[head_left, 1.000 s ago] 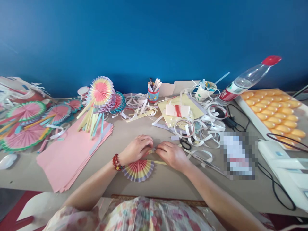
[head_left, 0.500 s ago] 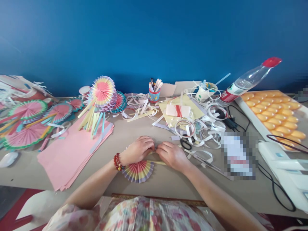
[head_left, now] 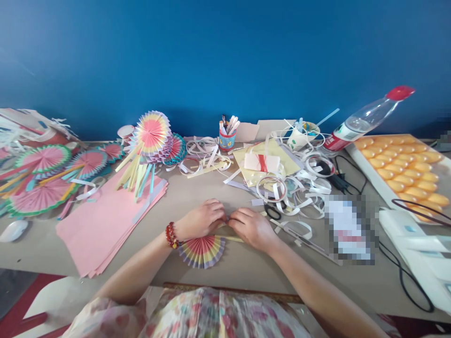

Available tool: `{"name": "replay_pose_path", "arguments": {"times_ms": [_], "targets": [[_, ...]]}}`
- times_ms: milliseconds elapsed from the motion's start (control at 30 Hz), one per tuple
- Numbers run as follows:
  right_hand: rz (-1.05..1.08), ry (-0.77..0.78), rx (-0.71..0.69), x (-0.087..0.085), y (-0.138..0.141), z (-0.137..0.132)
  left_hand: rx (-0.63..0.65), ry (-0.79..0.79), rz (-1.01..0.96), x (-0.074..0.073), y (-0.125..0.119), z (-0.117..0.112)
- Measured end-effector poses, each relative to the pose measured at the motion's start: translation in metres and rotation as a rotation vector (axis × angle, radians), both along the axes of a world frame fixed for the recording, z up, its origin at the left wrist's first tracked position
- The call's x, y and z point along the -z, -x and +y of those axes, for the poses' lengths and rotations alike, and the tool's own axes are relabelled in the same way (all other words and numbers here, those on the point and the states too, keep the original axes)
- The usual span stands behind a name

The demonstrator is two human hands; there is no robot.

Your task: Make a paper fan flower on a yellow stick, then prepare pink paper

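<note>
A pleated paper fan (head_left: 203,252), banded pink, yellow and lilac, lies on the table partly under my left hand (head_left: 206,218). That hand's fingers are bent and pinched together at the fan's far part. From the right, my right hand (head_left: 252,227) meets it, its fingers curled down on the pale paper at the same spot, fingertips almost touching. One pale yellow strip (head_left: 232,239) of the fan runs rightward from its centre to beneath my right hand. What exactly sits between the fingertips is mostly hidden.
Pink paper sheets (head_left: 105,220) and finished fans (head_left: 151,134) lie to the left. Black-handled scissors (head_left: 273,212), curled white strips (head_left: 299,199) and a pen cup (head_left: 227,140) are ahead. A plastic bottle (head_left: 362,122) and an orange-domed tray (head_left: 401,173) stand at right.
Both hands stay at the same spot over the fan, with only tiny finger shifts. The view has moved very slightly.
</note>
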State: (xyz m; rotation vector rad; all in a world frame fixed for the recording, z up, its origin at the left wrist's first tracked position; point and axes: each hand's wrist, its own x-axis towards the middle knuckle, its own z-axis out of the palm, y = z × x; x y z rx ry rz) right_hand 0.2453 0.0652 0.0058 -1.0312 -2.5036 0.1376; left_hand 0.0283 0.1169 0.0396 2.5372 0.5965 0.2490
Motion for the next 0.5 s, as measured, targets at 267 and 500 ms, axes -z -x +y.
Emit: {"name": "replay_pose_path", "arguments": {"times_ms": [267, 500], "targets": [[-0.01, 0.001, -0.021, -0.0054, 0.003, -0.0005, 0.014, 0.08, -0.029, 0.0003, 0.0018, 0.004], [-0.031, 0.016, -0.041, -0.0021, 0.006, -0.0011, 0.062, 0.148, -0.073, 0.0054, 0.005, 0.008]]}}
